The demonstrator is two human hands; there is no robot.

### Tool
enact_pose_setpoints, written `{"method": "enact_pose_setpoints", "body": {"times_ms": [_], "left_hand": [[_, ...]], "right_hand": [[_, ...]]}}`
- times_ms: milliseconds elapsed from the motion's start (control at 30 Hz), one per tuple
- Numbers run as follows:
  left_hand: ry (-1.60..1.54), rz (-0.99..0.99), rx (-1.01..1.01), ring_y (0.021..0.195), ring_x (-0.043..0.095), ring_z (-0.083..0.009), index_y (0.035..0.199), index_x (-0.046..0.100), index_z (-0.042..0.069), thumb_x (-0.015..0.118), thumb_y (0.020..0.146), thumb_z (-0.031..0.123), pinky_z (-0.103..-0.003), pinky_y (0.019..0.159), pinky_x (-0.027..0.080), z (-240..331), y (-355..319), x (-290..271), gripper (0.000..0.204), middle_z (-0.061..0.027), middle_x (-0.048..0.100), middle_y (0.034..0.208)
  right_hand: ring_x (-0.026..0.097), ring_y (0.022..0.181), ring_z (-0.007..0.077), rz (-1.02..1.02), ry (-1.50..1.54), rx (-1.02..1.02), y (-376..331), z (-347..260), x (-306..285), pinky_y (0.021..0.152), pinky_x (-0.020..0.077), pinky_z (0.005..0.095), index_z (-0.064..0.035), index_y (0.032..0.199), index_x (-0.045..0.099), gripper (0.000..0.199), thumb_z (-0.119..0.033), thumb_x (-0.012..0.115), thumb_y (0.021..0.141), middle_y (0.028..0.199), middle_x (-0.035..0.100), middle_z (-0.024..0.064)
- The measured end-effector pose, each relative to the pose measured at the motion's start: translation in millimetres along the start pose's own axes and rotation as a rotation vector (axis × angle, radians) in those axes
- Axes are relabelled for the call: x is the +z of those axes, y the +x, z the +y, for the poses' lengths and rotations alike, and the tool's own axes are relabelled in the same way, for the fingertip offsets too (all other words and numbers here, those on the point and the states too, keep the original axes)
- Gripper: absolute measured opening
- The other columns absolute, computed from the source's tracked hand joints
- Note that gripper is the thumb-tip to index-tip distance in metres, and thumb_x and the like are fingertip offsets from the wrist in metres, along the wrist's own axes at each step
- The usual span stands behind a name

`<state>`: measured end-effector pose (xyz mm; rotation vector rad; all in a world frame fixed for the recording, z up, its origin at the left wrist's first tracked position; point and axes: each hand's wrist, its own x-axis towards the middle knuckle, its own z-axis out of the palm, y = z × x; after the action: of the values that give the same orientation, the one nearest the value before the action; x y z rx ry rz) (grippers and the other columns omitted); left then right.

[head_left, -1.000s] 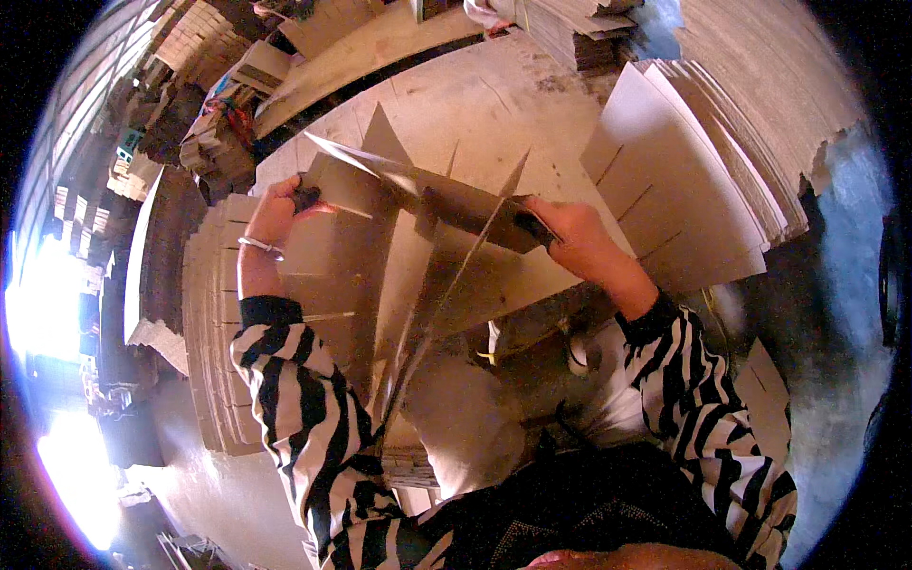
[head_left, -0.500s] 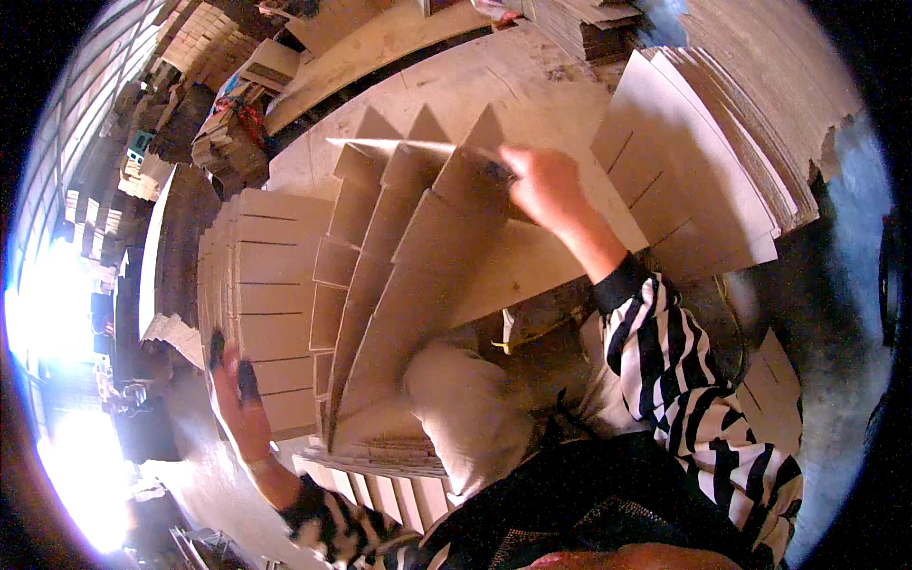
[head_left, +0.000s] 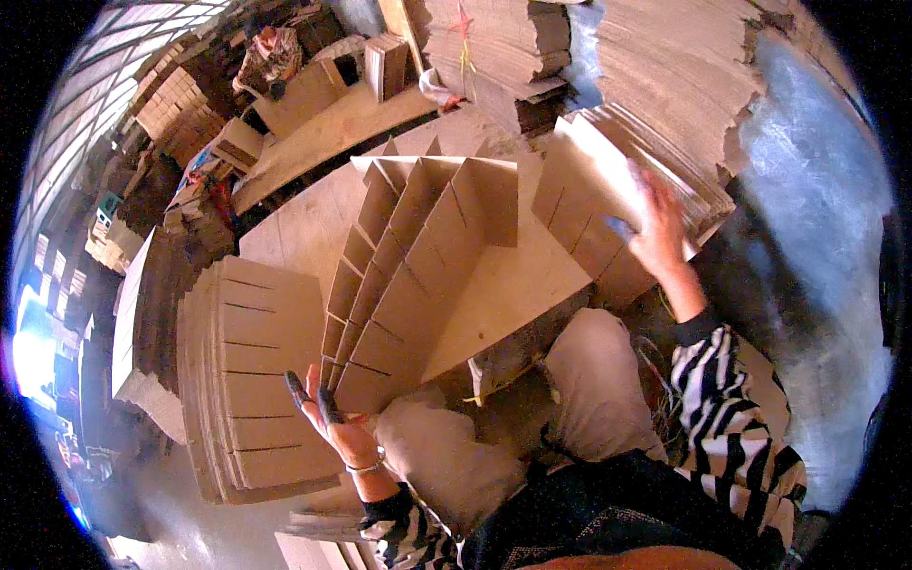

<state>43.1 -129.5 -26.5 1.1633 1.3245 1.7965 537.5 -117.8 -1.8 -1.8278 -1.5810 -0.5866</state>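
A partly assembled cardboard divider [head_left: 418, 256], with several slotted strips fanned from a crosswise strip at its far end, stands on a wooden board [head_left: 513, 285] before my knees. At its near end, my left hand [head_left: 347, 437] has dark-covered fingertips around the gathered strip ends. To the right, my right hand [head_left: 660, 233] is at the upper edge of a leaning stack of slotted cardboard sheets [head_left: 570, 204]. Its thumb lies over the front sheet and its fingers, somewhat blurred, sit at the edge. Another stack of slotted strips [head_left: 261, 370] stands left of the divider.
Tall cardboard piles [head_left: 655, 66] rise at the back right beside a blue-grey surface [head_left: 798, 237]. Another person [head_left: 271, 57] sits at the far left behind a long wooden plank [head_left: 342, 133]. More cardboard [head_left: 147, 323] stands at the left.
My right hand has let go of the divider's far end and moved right to the leaning sheets. My left hand has come from the left stack to the divider's near end. The view has shifted.
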Motion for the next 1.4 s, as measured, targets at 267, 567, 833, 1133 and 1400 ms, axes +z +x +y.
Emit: {"method": "enact_pose_setpoints", "body": {"times_ms": [267,567,833,1133,1400], "left_hand": [[0.2,-0.352,-0.066,0.106,0.058,-0.0217,0.119,0.061,0.0,0.051,0.094,0.017,-0.036,0.095,0.045,-18,53,-2,0.033,-0.01,0.063,0.109],[0.015,0.114,-0.101,0.103,0.059,-0.019,0.122,0.062,0.001,0.057,0.09,0.003,-0.03,0.078,0.048,13,80,-54,0.032,-0.0091,0.065,0.108],[-0.229,0.306,-0.305,0.127,0.046,-0.0333,0.148,0.024,0.003,0.045,0.1,0.023,-0.046,0.101,0.043,26,-4,-3,0.056,-0.018,0.035,0.148],[-0.277,0.396,0.168,0.134,0.037,-0.0248,0.142,0.04,0.003,0.041,0.089,-0.006,-0.041,0.11,0.032,-23,47,8,0.054,-0.0091,0.038,0.148],[-0.171,0.303,0.207,0.118,0.051,-0.0224,0.124,0.055,-0.006,0.043,0.088,-0.009,-0.032,0.097,0.048,-29,99,-11,0.038,-0.0058,0.042,0.138]], "right_hand": [[0.058,0.103,0.0394,-0.312,-0.271,0.118,-17,142,-37,0.084,0.0452,0.049,-0.0078,0.132,0.049,0.058,-0.01,0.069,0.077,0.114,0.061,0.0207],[0.059,0.11,0.0165,0.25,0.765,0.109,36,27,-137,0.096,0.0455,0.0299,0.0,0.127,0.056,0.041,-0.003,0.064,0.087,0.121,0.063,0.0097],[0.065,0.096,0.0176,0.065,1.68,0.477,37,-11,-36,0.089,0.0506,0.0313,-0.0028,0.117,0.061,0.029,-0.018,0.055,0.093,0.11,0.066,0.0074],[0.065,0.091,0.0162,-0.337,1.773,0.551,63,-172,41,0.081,0.052,0.0305,-0.0037,0.118,0.061,0.031,-0.014,0.061,0.089,0.105,0.067,0.0065],[0.066,0.086,0.015,-0.548,1.694,0.6,79,-154,70,0.071,0.0532,0.0308,-0.0067,0.113,0.063,0.026,-0.019,0.058,0.091,0.101,0.069,0.003]]}}
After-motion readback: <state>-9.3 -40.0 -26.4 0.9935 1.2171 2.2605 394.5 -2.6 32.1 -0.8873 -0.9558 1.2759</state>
